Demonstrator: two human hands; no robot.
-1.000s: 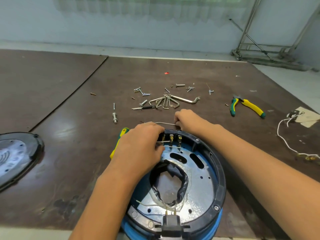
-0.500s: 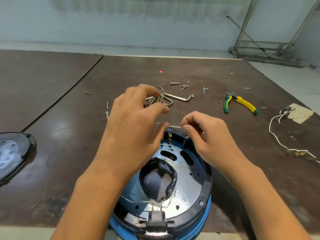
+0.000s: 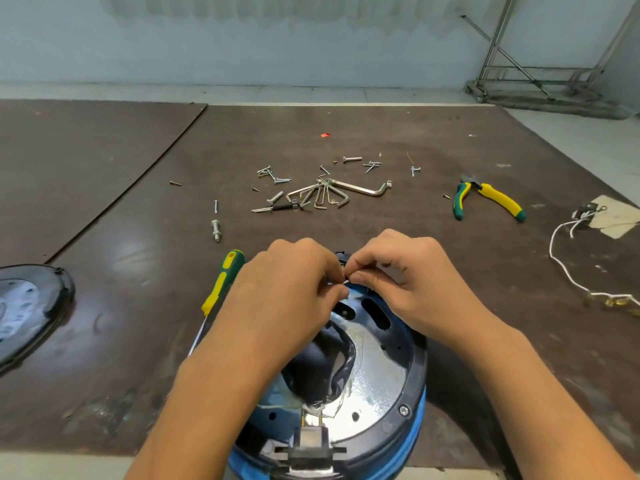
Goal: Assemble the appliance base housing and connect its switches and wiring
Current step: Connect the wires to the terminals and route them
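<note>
Left hand [image 3: 287, 292], now lowered, and right hand [image 3: 410, 282] pinch wire [image 3: 346, 281] over brown tabletop [image 3: 138, 299].

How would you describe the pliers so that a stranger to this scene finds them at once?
On the brown table, look right of the hex keys. The pliers lie there flat. Unlike the green-and-yellow screwdriver by the left hand, they have two spread handles.
</note>
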